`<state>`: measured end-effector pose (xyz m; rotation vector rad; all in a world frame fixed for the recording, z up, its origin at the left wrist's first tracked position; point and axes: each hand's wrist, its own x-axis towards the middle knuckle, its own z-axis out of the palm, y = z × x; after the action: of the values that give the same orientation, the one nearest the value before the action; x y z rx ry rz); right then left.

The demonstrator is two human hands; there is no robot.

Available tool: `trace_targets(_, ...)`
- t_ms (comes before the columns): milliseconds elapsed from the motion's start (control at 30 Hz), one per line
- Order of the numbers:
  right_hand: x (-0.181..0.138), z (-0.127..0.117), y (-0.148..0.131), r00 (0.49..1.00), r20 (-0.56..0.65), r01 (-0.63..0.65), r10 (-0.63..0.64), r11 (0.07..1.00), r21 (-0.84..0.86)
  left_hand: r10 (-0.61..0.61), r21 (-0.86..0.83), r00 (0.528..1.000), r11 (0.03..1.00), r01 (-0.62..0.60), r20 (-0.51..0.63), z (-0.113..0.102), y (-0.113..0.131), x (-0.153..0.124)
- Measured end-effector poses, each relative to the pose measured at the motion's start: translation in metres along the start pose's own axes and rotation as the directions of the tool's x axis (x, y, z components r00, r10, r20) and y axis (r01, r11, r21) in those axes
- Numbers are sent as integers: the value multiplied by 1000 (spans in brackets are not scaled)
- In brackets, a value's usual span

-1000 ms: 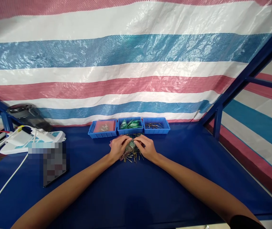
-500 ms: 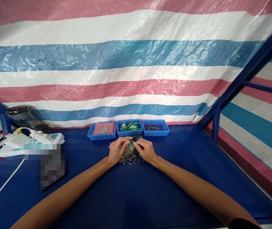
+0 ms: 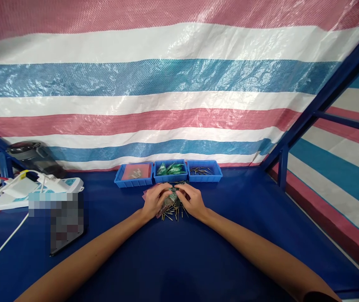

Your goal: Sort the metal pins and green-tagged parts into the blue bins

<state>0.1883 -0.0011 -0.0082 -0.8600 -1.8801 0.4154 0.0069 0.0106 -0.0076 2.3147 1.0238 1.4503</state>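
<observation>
My left hand [image 3: 154, 201] and my right hand [image 3: 192, 201] face each other over a pile on the blue table, fingers curled inward and tips nearly meeting. What their fingertips pinch is too small to make out. Greenish clear plastic [image 3: 172, 195] shows between them. Under and in front of the hands lie several slim metal pins [image 3: 175, 213], brass-coloured and dark, perhaps rivets. Reddish plastic [image 3: 144, 195] sticks out beside my left hand. Part of the pile is hidden by my hands.
Behind the hands stand three blue bins: the left bin [image 3: 133, 183] with pink sheet and pale pieces, the middle bin [image 3: 170, 178] with green packets, the right bin [image 3: 205, 179] with pins. At left are a power strip [image 3: 69, 186], cables, a pixelated dark device [image 3: 68, 226] and a dark jar [image 3: 36, 157].
My fingertips have shifted slightly and both hands look more rounded over the pile. The whole view has moved a little; the bins and pile stay in place.
</observation>
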Motion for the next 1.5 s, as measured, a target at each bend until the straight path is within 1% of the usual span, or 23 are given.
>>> trace_targets(100, 0, 1, 2, 999, 26, 40, -40, 999, -4, 42, 17, 999, 999, -42, 8, 2, -3, -2)
trace_targets(167, 0, 1, 3, 998, 39, 58, -58, 998, -16, 49, 24, 999, 999, -49, 7, 2, -3, -2)
trace_targets(433, -1, 2, 4, 998, 36, 52, -52, 999, 0, 13, 20, 999, 1000, -14, 37, 1, -1, -1)
trace_targets(500, 0, 1, 2, 999, 17, 33, -33, 999, 2, 1, 28, 999, 1000, -2, 51, 1, 1, 0)
trace_targets(633, 1, -1, -2, 997, -55, -59, 59, 998, 18, -5, 76, 998, 997, 1, 55, 1, 3, 2)
trace_targets(700, 1, -2, -3, 996, -59, -67, 68, 997, 31, 1, 79, 999, 997, -5, 50, 1, 4, 3)
trace_targets(833, 2, -1, -2, 997, -50, -50, 52, 998, 36, 9, 67, 999, 998, -11, 43, 0, 7, 4)
trace_targets(1000, 3, 2, 2, 999, 30, -43, 44, 998, -38, -28, -5, 999, 1000, 28, 39, -2, 11, 4)
trace_targets(1133, 3, 1, 1, 996, -12, -83, 83, 995, -52, -51, -49, 999, 998, 51, 4, -1, 10, 2)
trace_targets(1300, 3, -1, -2, 996, -23, -83, 82, 996, -37, -68, -69, 998, 995, 67, -8, 0, 7, 1)
trace_targets(1400, 2, -1, -2, 997, -22, -81, 80, 996, -35, -46, -27, 999, 999, 46, -10, 1, 6, 2)
trace_targets(1500, 1, -1, -2, 997, -40, -71, 71, 997, -21, 16, -31, 1000, 999, -17, -27, 0, 5, 2)
